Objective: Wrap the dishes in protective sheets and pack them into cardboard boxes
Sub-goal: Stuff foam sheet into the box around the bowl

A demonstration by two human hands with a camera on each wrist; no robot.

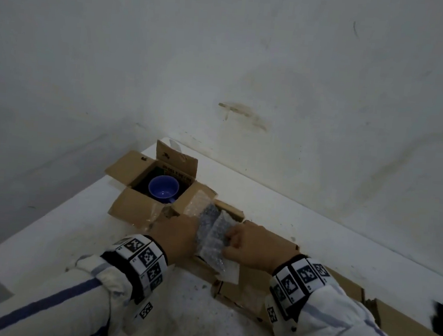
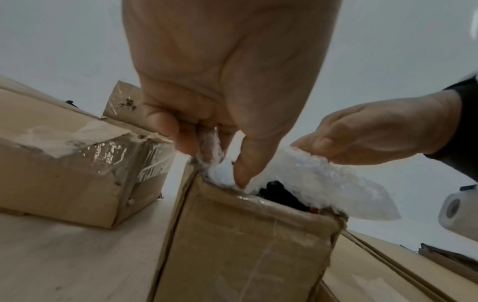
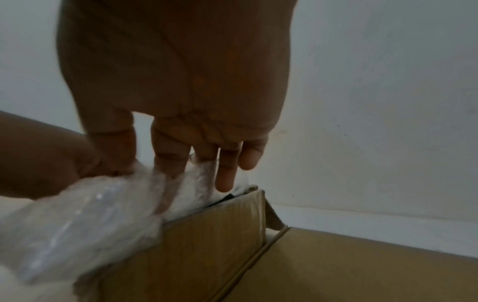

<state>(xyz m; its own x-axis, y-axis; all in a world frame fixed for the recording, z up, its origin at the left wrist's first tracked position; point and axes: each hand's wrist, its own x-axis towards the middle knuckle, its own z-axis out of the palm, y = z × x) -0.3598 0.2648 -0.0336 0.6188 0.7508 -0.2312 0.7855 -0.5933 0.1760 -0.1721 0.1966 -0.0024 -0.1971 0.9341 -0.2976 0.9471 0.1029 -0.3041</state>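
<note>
Bubble-wrapped dish between both hands

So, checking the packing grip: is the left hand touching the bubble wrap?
Touching: the left wrist view shows the left hand pinching the bubble wrap.

Head cam high, looking down; wrist cams close, low, sharing bubble wrap atop box.
</note>
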